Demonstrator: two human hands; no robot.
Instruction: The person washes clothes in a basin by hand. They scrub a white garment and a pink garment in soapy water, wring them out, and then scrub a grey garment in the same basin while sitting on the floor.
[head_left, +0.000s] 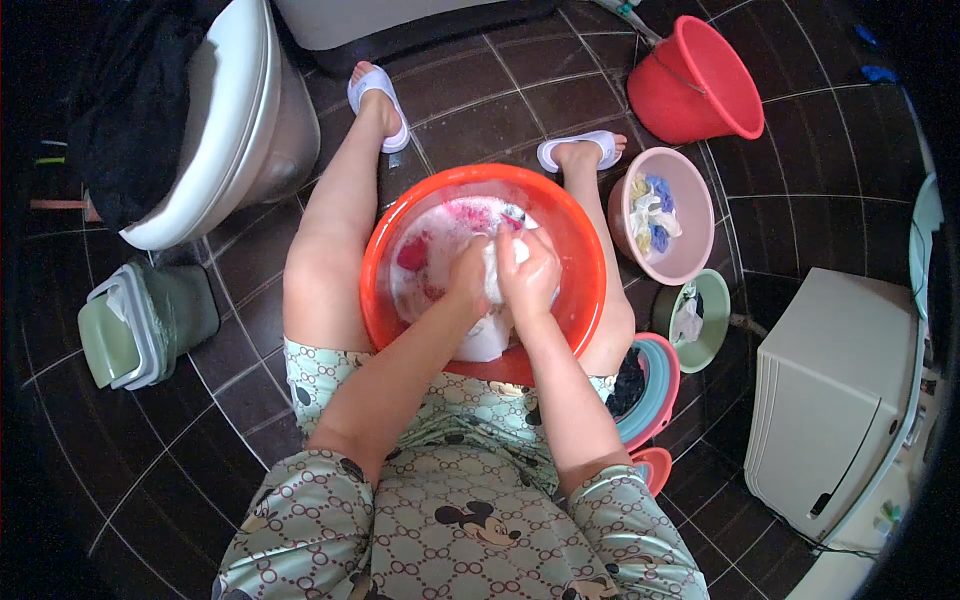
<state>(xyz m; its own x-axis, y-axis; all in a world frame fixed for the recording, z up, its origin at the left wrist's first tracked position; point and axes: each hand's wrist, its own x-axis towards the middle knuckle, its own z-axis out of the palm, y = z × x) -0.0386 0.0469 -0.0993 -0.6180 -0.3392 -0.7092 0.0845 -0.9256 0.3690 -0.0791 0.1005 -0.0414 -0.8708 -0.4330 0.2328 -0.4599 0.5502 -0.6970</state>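
Note:
Between my knees stands an orange-red basin (380, 225) with foamy water and wet pink and white laundry in it. Over its middle, my left hand (468, 272) and my right hand (532, 272) are closed together on a bunched white cloth (492, 272), covered in suds. The fingers partly hide the cloth. Below my wrists, a white piece (484, 340) rests against the near side of the basin; whether it belongs to the same cloth I cannot tell. A pinkish-red cloth (412, 252) floats in the suds left of my hands.
A red bucket (665, 95) stands at far right. Nearer are a pink basin (695, 200) with coloured cloths, a green basin (712, 335) and stacked basins (660, 385). A white cabinet (815, 370) stands right. At left are a toilet (270, 130) with dark fabric (130, 120) and a green bin (180, 310).

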